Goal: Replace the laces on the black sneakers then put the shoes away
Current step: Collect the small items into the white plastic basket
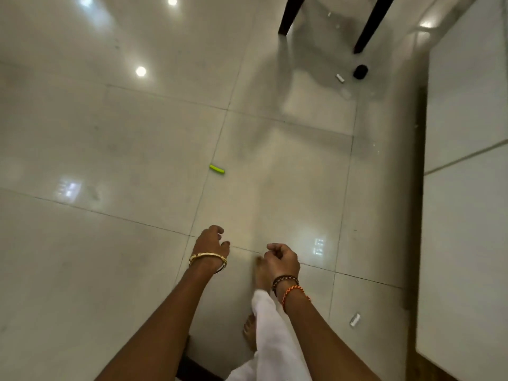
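Hovering over the tiled floor (110, 149), our left hand (210, 242) and right hand (281, 261) hang loosely curled, holding nothing. We see neither sneakers nor laces; a green piece (217, 169) lies ahead of our fingertips.

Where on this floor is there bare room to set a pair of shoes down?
The widest bare stretch of tiled floor lies left of the green piece. Another lies between that piece and the dark chair legs. It is busier near the black round object, the white scraps, and around both empty hands.
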